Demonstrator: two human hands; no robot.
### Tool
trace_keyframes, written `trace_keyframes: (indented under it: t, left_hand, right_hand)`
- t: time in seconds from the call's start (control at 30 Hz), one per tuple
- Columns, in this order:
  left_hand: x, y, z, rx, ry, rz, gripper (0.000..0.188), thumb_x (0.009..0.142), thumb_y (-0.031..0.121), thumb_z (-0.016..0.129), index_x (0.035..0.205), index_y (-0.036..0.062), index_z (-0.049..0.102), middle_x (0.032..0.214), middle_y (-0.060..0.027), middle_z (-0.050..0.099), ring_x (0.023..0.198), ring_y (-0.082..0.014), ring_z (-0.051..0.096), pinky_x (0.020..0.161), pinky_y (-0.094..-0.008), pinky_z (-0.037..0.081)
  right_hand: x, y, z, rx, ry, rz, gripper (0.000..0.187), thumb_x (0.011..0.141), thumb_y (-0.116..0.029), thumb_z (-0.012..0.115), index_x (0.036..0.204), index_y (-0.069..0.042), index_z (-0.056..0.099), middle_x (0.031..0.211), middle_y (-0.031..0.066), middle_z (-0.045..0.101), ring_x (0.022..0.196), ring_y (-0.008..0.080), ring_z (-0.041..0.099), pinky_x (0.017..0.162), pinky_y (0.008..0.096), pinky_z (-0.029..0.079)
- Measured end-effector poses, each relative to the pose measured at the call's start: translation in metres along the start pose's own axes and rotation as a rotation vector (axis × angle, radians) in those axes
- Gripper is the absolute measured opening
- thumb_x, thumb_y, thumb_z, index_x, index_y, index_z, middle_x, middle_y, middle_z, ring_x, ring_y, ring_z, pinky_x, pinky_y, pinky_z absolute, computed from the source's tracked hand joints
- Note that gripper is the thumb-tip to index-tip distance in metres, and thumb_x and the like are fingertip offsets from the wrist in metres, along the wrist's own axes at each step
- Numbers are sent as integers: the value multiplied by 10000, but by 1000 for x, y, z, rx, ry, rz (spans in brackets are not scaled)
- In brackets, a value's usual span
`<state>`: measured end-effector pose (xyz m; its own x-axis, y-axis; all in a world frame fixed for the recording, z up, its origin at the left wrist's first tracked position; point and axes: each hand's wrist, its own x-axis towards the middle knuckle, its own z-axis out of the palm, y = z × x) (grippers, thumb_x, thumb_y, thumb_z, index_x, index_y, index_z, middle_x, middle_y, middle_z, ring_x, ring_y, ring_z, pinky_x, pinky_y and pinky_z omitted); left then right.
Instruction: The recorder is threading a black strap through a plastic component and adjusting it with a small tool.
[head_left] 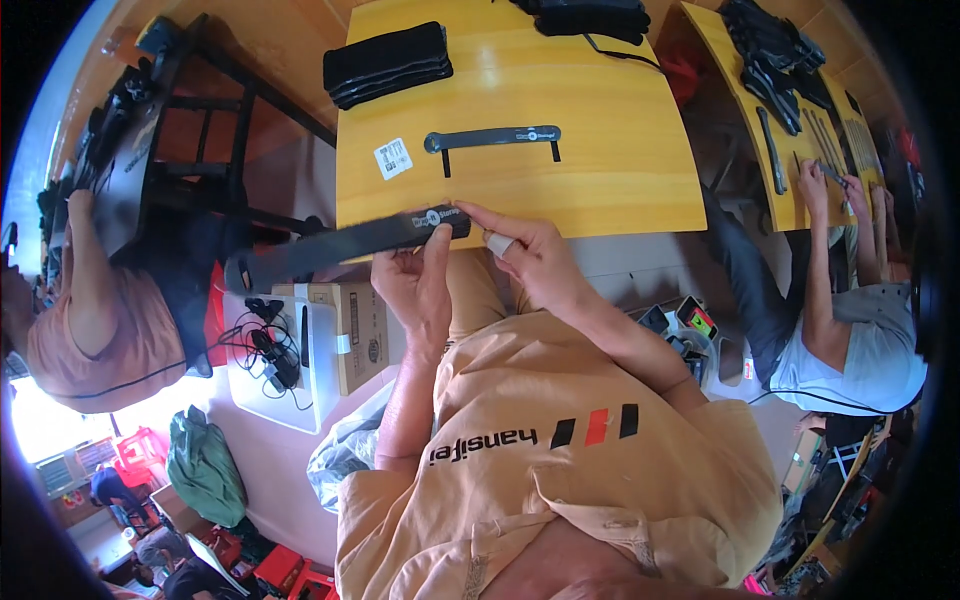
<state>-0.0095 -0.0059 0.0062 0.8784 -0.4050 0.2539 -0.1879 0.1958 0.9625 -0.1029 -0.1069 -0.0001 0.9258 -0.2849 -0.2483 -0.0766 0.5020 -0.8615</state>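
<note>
My left hand (410, 290) is closed on a long black strap (340, 240) with white print near one end, its thumb pressed on the flat face. The strap stretches out to the left, in front of the table's near edge. At the printed end, my right hand (540, 262) has its fingertips against the strap; a pale wrap circles one finger. A second printed strap (495, 138) lies across the table (600, 100), with two short black strips (446, 162) pointing toward me below it. To its left is a white label (393, 158) with dark print.
Folded black pieces (388, 65) are stacked at the table's back left, and another black pile (590, 18) sits at the back. Below on the left stand a clear bin (315, 370) with cables and a cardboard box (365, 335). People work at tables on both sides.
</note>
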Motion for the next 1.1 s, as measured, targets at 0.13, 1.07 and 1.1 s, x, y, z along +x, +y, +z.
trace_keyframes:
  t: [0.13, 1.07, 1.1]
  left_hand:
    - [4, 0, 5, -51, -115, -134, 257, 760, -22, 621, 1005, -32, 541, 914, -68, 598, 833, -86, 549, 726, -200, 462]
    - [19, 0, -22, 23, -543, -441, 225, 838, 164, 547, 813, -57, 584, 627, -116, 601, 493, -152, 570, 471, -243, 466]
    - [18, 1, -19, 86, -500, -453, 225, 838, 166, 550, 806, -54, 582, 620, -111, 598, 489, -147, 568, 465, -242, 465]
  right_hand:
    - [-2, 5, 4, -967, 344, -578, 461, 779, 7, 514, 1209, -159, 503, 760, 138, 623, 648, 258, 602, 582, 354, 480]
    - [1, 5, -11, -693, 69, -604, 606, 673, 162, 413, 1206, -109, 512, 960, 43, 626, 801, 156, 598, 608, 253, 459]
    - [-1, 4, -9, -692, 73, -607, 606, 673, 162, 413, 1206, -109, 512, 960, 43, 626, 801, 156, 598, 608, 253, 459]
